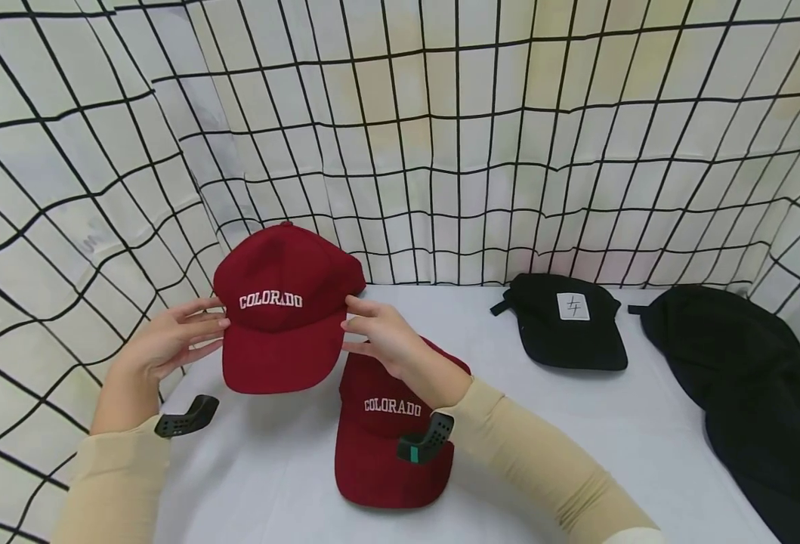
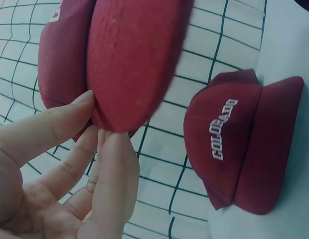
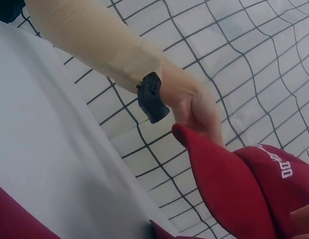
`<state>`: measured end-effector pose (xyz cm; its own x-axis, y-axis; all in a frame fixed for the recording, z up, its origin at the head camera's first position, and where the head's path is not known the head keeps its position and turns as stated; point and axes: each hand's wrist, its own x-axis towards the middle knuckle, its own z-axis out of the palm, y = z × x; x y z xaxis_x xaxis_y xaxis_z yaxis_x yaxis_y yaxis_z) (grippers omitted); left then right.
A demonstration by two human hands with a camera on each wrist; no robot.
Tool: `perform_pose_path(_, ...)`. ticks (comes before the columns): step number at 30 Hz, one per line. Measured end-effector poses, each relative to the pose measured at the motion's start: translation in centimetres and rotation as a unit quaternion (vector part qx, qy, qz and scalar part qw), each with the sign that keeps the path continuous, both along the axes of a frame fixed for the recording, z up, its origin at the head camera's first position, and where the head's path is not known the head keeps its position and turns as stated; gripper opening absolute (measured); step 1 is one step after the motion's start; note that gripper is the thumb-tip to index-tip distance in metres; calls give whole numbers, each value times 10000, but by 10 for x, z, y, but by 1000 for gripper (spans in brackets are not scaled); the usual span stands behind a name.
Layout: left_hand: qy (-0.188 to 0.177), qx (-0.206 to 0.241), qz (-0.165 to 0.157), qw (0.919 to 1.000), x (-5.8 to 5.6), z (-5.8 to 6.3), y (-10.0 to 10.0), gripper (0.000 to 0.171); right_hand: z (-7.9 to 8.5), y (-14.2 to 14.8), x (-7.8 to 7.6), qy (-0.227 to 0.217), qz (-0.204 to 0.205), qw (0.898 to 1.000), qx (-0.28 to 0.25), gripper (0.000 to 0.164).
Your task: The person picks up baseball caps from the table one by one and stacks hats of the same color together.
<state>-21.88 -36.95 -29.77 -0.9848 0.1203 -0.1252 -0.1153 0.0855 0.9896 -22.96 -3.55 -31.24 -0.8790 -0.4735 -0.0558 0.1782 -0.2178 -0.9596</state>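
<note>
A dark red baseball cap (image 1: 284, 359) with white COLORADO lettering is held up off the white table, its brim toward me. My left hand (image 1: 168, 336) grips its left side; in the left wrist view, thumb and fingers (image 2: 112, 174) pinch where brim meets crown. On the opposite side, my right hand (image 1: 396, 344) holds the cap's edge with its fingertips. In the right wrist view only a bit of that hand (image 3: 303, 217) shows beside the cap (image 3: 224, 184). A second matching red cap (image 1: 379, 472) lies on the table, partly hidden under my right forearm.
At the back right lies a black cap (image 1: 535, 332) bearing a white paper label (image 1: 572, 307) with a handwritten mark. More black caps (image 1: 712, 340) overlap along the right side. Black grid netting (image 1: 457, 151) over white sheeting encloses the white table (image 1: 257, 468) at the back and sides.
</note>
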Motion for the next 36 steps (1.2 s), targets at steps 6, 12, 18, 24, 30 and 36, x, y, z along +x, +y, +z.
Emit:
perform_pose_path(6,41,131,1,9999,-3,0,7,34,-2,10,-5,149,-167,9997,2,55)
perform_pose_path(12,38,172,58,9998,-3,-1,16,35,-1,20,-7,209,-328,9992,-60,55)
perform_pose_path(18,48,225,101,9997,-5,0,31,52,-2,31,-11,317,-475,9984,13,57)
perform_pose_path(24,97,183,-12,9998,-9,1,48,60,-4,46,-14,317,-715,9969,74,60)
perform_pose_path(30,153,0,-122,9998,-12,-3,63,57,-9,57,-16,425,-844,9952,246,67)
perform_pose_path(36,387,-75,-129,9991,-15,-7,76,68,-12,69,-18,478,-1005,9929,411,66)
